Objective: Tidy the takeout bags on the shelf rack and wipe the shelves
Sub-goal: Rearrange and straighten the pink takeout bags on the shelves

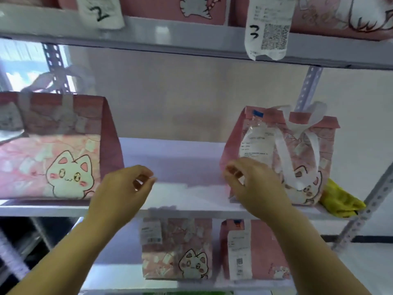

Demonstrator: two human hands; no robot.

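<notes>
Head view: my left hand and right hand are raised in front of the middle shelf, well apart from each other. Both have fingers loosely curled with nothing in them. The left hand hangs over the shelf's front lip, just right of the large takeout bag at the shelf's left end, not touching it. The right hand sits in front of the lower left corner of the smaller takeout bag toward the shelf's right end. The picture is blurred there, so I cannot tell whether my fingertips meet the paper. Both bags stand upright, cat print facing out. The smaller one has a receipt stuck to its front and its white handles flopped forward. I judge they are faced this way so the slip reads from the aisle. A yellow cloth lies crumpled at the shelf's far right end, between the smaller bag and the slotted post. It is probably parked there for the wiping. Between the two bags the shelf board is bare, which is my open room for sliding a bag or running the cloth. Edges to mind: the front lip has no rail, so a bag nudged forward could tip off. Above the middle shelf, the upper shelf sits low, with numbered slips dangling from its edge. Headroom looks tight, so I judge sliding better than lifting. Below the middle shelf, two more bags stand in a row.
</notes>
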